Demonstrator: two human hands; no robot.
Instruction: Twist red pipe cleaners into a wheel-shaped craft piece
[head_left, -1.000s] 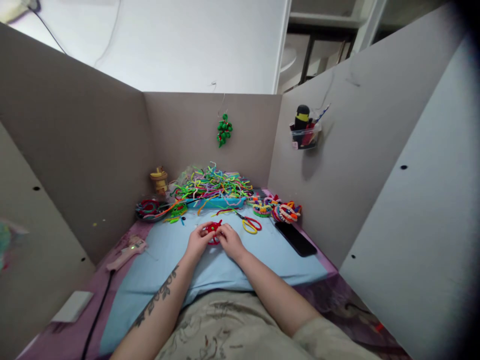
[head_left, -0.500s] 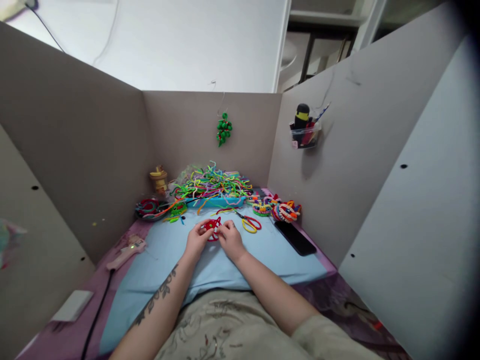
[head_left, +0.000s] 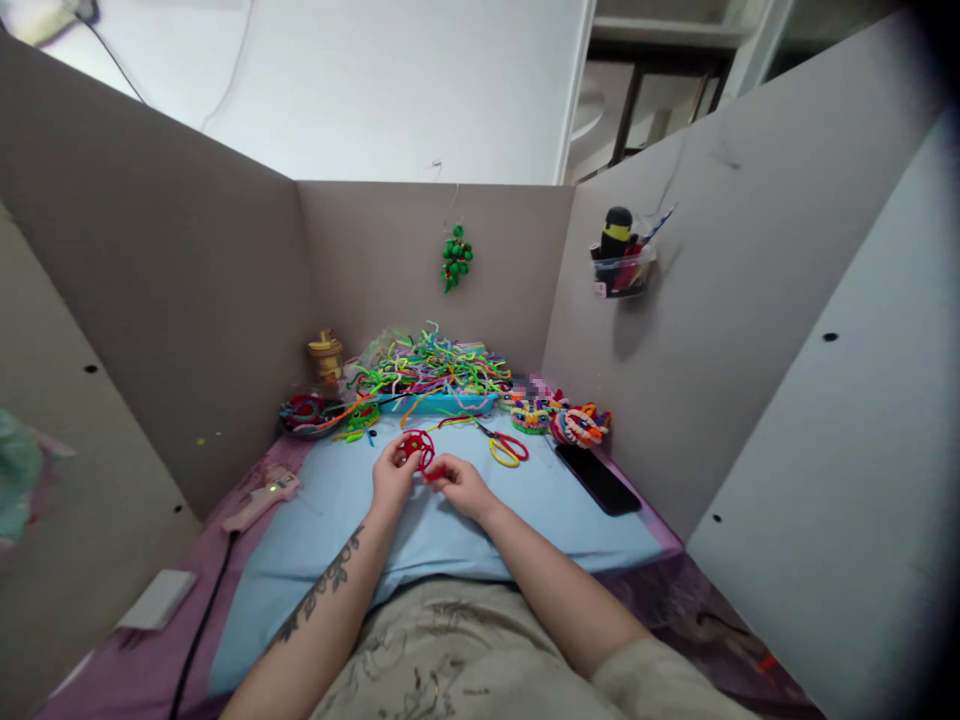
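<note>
Between my hands is a red pipe-cleaner piece [head_left: 418, 446], rounded, with open loops and a small green spot near its middle. My left hand [head_left: 391, 472] is closed on its left side, thumb toward the centre. My right hand [head_left: 459, 482] pinches a red strand at the piece's lower right. Just beyond my right hand lie scissors [head_left: 508, 448] with one red and one yellow handle loop. Farther back, a blue tray [head_left: 439, 404] bears a heap of multicoloured pipe cleaners [head_left: 435, 365].
At right are a black phone [head_left: 598, 480] and colourful braided pieces [head_left: 581, 425]. A pink glue gun [head_left: 262, 500] with a black cord and a white box [head_left: 157, 600] lie left. Grey panels [head_left: 435, 300] enclose the table; a clear bin [head_left: 622, 275] hangs on the right one.
My right hand has moved down and slightly away from the red piece's middle, drawing a strand at its lower right. The piece has turned in my left hand. The view has shifted slightly.
</note>
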